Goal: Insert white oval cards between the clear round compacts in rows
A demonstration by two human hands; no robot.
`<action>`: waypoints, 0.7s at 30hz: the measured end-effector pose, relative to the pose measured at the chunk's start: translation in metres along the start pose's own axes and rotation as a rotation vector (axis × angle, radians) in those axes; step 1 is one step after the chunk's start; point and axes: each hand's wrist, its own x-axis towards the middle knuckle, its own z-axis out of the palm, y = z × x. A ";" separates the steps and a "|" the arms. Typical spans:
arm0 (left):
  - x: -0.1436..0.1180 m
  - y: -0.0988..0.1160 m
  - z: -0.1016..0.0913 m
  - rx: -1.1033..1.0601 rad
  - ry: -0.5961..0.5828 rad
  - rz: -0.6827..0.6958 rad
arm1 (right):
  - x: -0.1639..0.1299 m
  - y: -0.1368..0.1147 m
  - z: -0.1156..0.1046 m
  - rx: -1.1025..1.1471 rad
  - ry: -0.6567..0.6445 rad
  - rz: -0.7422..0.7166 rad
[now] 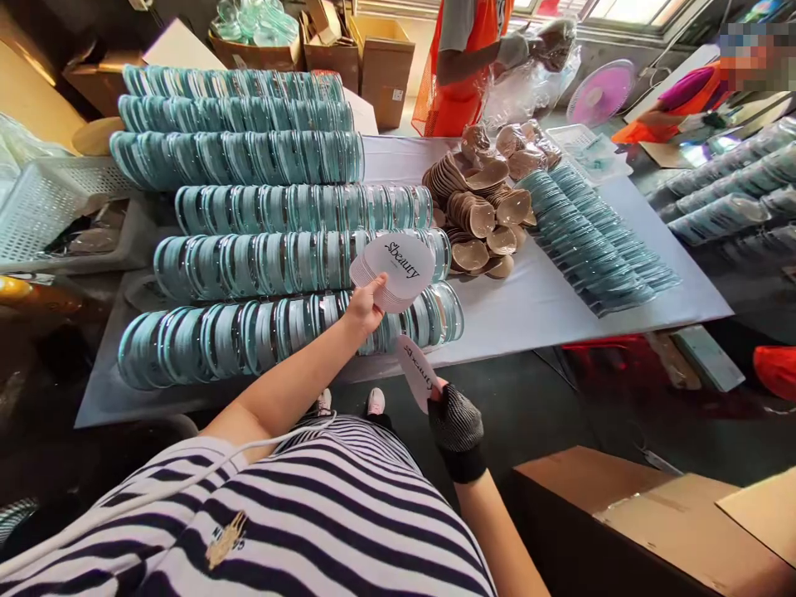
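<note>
The left hand (366, 305), bare, pinches a fanned stack of round white cards (393, 270) by its lower edge; the top card is smooth, matte and printed with dark script lettering. The stack is raised in front of the nearest rows of clear round cases (286, 332), which lie on their edges in long overlapping lines, glossy plastic with pale teal rims, filling the white table (560, 307) from nine o'clock up to eleven o'clock of the hand.

The right hand (455, 423), in a dark knitted fingerless glove, sits at five o'clock of the left one, below the table edge, and pinches a single white card (415, 371) that tilts up toward the stack, just apart from it.

At two o'clock of the stack lies a heap of beige domed pads (478, 211), soft-looking and nested like shells. Beyond them, at three o'clock, flat teal-edged packets (597, 240) overlap in a slanting row. A brown cardboard box (672, 514) sits at four o'clock of the gloved hand. At the far end of the table a person in an orange apron (463, 66) handles crinkled clear bags
</note>
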 end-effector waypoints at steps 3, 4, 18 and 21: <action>-0.001 -0.002 -0.001 -0.001 -0.026 -0.004 | 0.027 -0.018 0.024 -0.074 -0.130 -0.019; -0.003 -0.002 -0.002 -0.001 -0.027 -0.005 | 0.042 -0.025 0.029 -0.112 -0.181 -0.014; -0.002 0.004 -0.007 -0.104 -0.010 -0.106 | 0.090 -0.040 0.042 -0.200 -0.202 0.127; -0.004 0.003 -0.008 -0.096 -0.027 -0.107 | 0.092 -0.039 0.052 -0.070 -0.215 0.161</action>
